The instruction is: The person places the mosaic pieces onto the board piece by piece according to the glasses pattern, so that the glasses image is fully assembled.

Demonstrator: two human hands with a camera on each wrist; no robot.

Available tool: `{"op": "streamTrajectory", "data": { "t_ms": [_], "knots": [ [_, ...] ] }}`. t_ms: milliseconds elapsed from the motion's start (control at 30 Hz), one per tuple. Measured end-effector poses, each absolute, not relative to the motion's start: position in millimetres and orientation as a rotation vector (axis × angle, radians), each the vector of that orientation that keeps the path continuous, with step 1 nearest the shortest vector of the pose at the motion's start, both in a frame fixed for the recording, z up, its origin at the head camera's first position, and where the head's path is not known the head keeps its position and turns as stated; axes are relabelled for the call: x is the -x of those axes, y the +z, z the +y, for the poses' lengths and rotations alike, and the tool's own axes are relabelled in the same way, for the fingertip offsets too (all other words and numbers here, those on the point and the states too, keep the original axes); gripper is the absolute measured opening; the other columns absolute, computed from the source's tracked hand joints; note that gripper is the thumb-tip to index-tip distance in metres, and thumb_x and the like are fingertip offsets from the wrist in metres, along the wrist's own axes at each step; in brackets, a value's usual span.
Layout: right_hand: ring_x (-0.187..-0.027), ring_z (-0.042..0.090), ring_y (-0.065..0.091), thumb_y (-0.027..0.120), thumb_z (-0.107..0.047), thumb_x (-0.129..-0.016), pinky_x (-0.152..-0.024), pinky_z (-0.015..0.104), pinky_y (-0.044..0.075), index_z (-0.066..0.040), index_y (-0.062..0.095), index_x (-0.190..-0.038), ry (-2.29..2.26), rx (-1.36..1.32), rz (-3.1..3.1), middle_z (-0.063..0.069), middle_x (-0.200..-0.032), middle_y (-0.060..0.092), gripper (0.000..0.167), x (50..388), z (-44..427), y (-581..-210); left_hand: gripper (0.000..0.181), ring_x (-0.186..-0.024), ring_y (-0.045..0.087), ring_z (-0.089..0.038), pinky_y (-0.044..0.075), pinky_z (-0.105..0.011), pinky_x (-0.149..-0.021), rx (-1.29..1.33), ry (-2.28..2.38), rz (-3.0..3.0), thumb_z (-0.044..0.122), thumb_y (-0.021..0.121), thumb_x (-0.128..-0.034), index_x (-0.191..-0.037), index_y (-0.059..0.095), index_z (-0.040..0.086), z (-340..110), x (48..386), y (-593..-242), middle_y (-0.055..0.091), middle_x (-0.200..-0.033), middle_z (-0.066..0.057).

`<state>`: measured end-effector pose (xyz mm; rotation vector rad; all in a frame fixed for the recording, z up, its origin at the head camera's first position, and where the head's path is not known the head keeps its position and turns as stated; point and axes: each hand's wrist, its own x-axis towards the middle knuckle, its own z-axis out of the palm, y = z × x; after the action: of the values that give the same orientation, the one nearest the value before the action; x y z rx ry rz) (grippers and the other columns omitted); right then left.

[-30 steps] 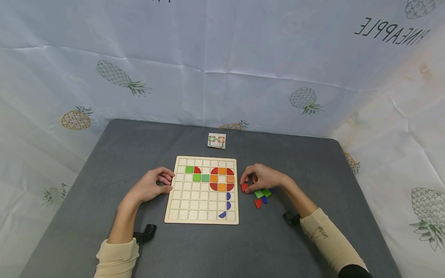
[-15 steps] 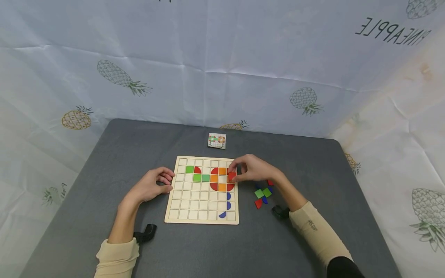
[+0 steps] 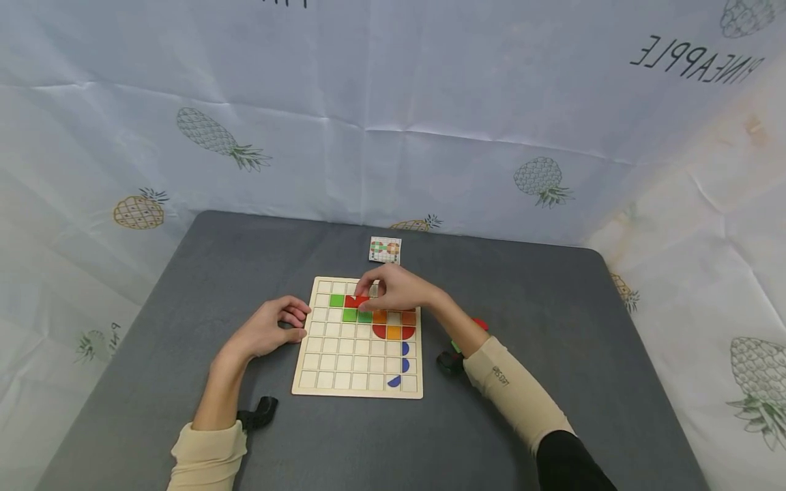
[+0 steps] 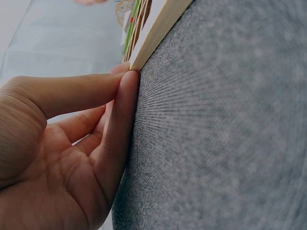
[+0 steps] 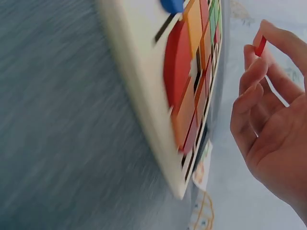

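A wooden grid board lies on the grey table, bearing green, red, orange and blue pieces. Its left edge is touched by my left hand; the left wrist view shows thumb and finger of that hand meeting at the board's corner. Over the board's upper rows, my right hand pinches a red piece between thumb and fingertips, held above the board in the right wrist view. Three blue pieces, one of them, sit in the lower right cells.
Behind the board lies a small printed pattern card. Right of the board, loose pieces, among them a red one, are partly hidden under my right forearm. A pineapple-print cloth hangs behind the table.
My right hand has picked up a red piece right of the board and carried it leftward over the board to the upper rows. My left hand has stayed at the left edge.
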<state>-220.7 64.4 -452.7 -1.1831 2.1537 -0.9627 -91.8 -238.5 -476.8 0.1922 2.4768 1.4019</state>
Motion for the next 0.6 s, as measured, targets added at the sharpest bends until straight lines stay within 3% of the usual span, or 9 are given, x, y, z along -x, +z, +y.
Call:
{"op": "streamTrajectory", "data": {
  "t_ms": [600],
  "knots": [
    [-0.082,0.008,0.064,0.078,-0.028,-0.101,-0.079,0.021,0.050,-0.015,0.079,-0.109,-0.795,1.184,2.242,-0.001,-0.097,0.077,0.015,230.5,6.9,-463.5,0.039,-0.095,0.064,-0.020,0.053,-0.023,-0.077,-0.187,1.418,2.465,0.000,0.080,-0.0942,-0.129,0.063,-0.008,-236.2,91.9,-475.8,0.066,-0.114,-0.020]
  ]
}}
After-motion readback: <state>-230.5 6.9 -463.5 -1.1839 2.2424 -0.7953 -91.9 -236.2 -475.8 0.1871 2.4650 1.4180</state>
